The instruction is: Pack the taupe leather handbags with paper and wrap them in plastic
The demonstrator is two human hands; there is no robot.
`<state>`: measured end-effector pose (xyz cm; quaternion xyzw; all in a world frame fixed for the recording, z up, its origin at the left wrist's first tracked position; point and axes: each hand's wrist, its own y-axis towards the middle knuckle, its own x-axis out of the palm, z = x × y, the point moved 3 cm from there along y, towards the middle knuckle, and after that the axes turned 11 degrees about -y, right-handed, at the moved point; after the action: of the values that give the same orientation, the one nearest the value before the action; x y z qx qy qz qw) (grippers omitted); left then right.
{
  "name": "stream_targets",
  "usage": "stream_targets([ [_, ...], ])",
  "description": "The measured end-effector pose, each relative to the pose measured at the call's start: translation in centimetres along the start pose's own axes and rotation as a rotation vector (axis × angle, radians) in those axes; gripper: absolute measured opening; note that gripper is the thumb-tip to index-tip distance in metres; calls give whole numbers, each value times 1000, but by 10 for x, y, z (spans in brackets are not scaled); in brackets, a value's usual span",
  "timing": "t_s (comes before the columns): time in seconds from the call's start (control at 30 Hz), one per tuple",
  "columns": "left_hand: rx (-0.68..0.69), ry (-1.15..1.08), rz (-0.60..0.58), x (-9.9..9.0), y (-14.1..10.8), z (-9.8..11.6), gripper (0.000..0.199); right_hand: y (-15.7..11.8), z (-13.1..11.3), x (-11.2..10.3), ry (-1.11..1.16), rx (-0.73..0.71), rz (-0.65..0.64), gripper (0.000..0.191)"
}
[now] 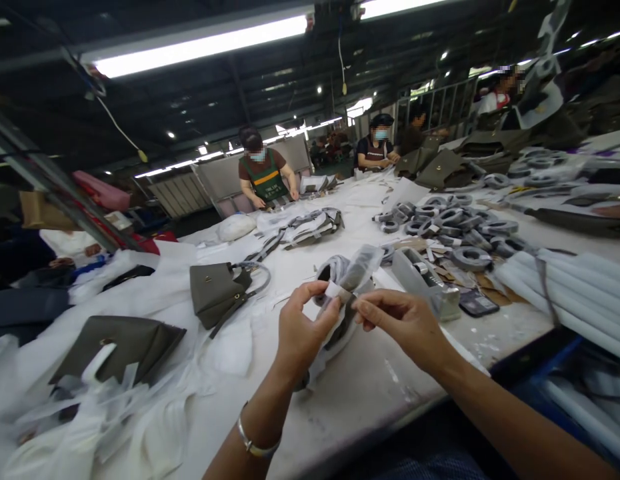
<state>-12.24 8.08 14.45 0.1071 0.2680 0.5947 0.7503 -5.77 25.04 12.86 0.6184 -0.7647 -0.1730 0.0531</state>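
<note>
My left hand grips a coiled grey bag strap in cloudy plastic wrap, held above the table. Its thumb and forefinger pinch a white band around the coil. Just right of that band, my right hand is closed, with thumb and fingertips pinched together against the strap's edge. What sits between those fingertips is too small to make out. Behind my right hand stands a clear plastic box with a roll of tape in it. Part of the strap hangs below my hands, half hidden by them.
Several coiled straps are heaped at the right, near a dark phone-like object and white foam rolls. Olive handbags lie leftward among white wrapping. Across the table, a person in a green apron works.
</note>
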Motion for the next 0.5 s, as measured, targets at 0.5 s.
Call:
stream_targets([
  [0.5, 311, 256, 98, -2, -12, 4, 23, 11, 4, 15, -274, 89, 36, 37],
])
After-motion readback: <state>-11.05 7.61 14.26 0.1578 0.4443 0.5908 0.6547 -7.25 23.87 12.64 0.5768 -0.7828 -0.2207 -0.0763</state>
